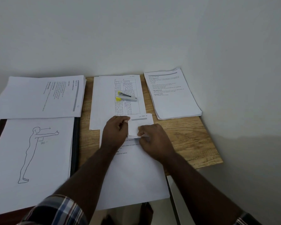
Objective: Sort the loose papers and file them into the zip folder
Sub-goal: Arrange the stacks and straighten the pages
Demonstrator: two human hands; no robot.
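White papers (133, 172) are lying before you while your left hand (115, 132) and right hand (152, 140) are both pinching the folded-up top corner (134, 127), probably to square the stack for stapling.

bench: light wood-grain bench (185, 137), set against a pale wall
far left: stack of white printed papers (39, 96)
near left: white sheet with line-drawn standing figure (34, 159)
centre: white sheet with printed table (104, 101)
near centre: large white printed sheet (133, 179), overhanging near edge
far right: thick stack of white printed pages (172, 95)
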